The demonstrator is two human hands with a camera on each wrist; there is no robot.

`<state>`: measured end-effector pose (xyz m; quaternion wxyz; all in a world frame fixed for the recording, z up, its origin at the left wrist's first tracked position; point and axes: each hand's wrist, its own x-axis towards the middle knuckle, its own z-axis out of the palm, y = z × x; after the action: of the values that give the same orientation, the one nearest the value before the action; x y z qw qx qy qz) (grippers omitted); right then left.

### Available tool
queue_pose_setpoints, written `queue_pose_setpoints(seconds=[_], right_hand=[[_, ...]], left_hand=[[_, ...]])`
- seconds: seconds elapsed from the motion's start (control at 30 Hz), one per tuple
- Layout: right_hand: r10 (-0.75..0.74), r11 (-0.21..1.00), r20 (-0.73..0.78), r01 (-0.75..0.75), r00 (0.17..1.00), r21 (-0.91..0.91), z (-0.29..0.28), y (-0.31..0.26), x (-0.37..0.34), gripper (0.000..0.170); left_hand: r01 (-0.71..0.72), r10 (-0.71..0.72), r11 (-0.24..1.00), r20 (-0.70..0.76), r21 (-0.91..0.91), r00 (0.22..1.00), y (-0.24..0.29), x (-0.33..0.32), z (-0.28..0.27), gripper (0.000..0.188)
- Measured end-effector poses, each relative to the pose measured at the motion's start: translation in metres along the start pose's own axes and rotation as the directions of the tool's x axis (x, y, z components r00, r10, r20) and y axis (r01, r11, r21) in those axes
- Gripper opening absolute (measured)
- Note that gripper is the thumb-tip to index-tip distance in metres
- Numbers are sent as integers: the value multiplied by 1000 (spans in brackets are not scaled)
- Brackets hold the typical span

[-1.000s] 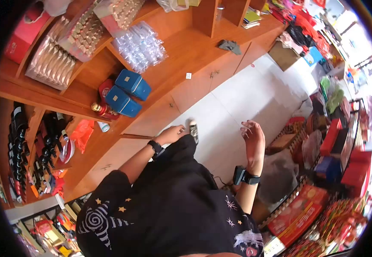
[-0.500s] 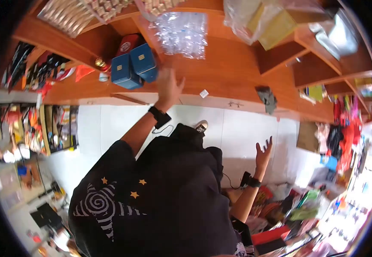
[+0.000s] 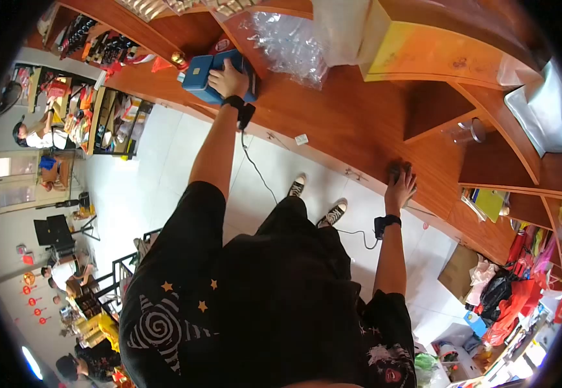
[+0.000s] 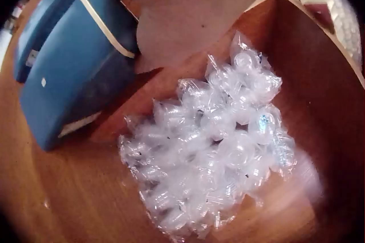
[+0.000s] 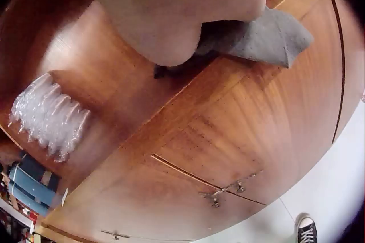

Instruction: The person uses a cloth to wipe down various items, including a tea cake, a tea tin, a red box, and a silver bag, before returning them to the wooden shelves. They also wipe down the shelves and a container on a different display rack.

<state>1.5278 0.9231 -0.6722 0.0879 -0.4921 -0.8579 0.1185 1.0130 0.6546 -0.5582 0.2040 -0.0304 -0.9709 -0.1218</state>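
My left hand (image 3: 230,82) rests on top of the right one of two blue boxes (image 3: 197,72), its fingers spread over the lid. The boxes stand side by side near the counter's front edge. In the left wrist view, the nearer blue box (image 4: 80,66) shows a cream band, and the fingers are hidden. Beside it lies a pack of clear plastic pieces (image 4: 199,157). Farther right, my right hand (image 3: 399,189) lies over a grey cloth (image 5: 268,41) at the counter edge, fingers extended. Part of the cloth is covered by the hand.
The wooden counter (image 3: 352,116) runs under shelves holding a clear jar (image 3: 468,131) and a silver bag (image 3: 546,110). A small white card (image 3: 301,139) sits at its edge. Cables hang from both wrists. A cardboard box (image 3: 457,271) stands on the floor at right.
My left hand has moved from beside the blue boxes onto one of them. My right hand has come forward from over the floor onto the grey cloth. The head view has turned and shifted.
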Motion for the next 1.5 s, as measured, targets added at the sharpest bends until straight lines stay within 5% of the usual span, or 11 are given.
queue_pose_setpoints(seconds=[0.17, 0.3, 0.4, 0.5, 0.7, 0.83, 1.03, 1.1, 1.23, 1.3, 1.5], right_hand=[[-150, 970, -109, 167, 983, 174, -1, 13, -5, 40], [-64, 955, -202, 119, 977, 272, -3, 16, -2, 37], [141, 572, 29, -105, 990, 813, -28, -8, 5, 37], [41, 24, 367, -368, 929, 930, -67, -60, 19, 38], [-147, 56, 289, -283, 946, 957, -60, -97, 94, 40], [-279, -3, 335, -349, 900, 937, -90, -106, 85, 42], [-111, -200, 222, -240, 969, 950, -6, -102, 47, 32], [0, 5, 240, -240, 971, 971, 20, -89, 22, 31], [46, -187, 295, -282, 954, 941, -39, -109, 22, 34], [-256, 23, 7, -1, 967, 1000, -109, -124, 45, 36], [-158, 29, -63, 69, 985, 997, -86, -134, 51, 34]], left_hand=[[254, -233, 964, 199, -84, 952, 12, -40, -77, 89], [-116, 168, 954, 172, -278, 971, 17, -106, -112, 94], [-281, 364, 893, 196, -351, 911, 53, -147, -139, 93], [-505, 695, 683, 257, -528, 672, 107, -174, -157, 96], [-575, 946, 325, 265, -751, 188, 175, -196, -140, 98], [-706, 973, 204, 223, -678, 67, 189, -197, -124, 99], [-785, 941, 335, 230, -522, 249, 205, -227, -123, 104], [-788, 935, 347, 255, -508, 247, 204, -231, -121, 102], [-817, 950, 312, 181, -486, 255, 203, -231, -119, 102], [-828, 934, 343, 253, -444, 251, 204, -227, -116, 99], [-857, 971, 237, 76, -457, 228, 198, -216, -104, 93]])
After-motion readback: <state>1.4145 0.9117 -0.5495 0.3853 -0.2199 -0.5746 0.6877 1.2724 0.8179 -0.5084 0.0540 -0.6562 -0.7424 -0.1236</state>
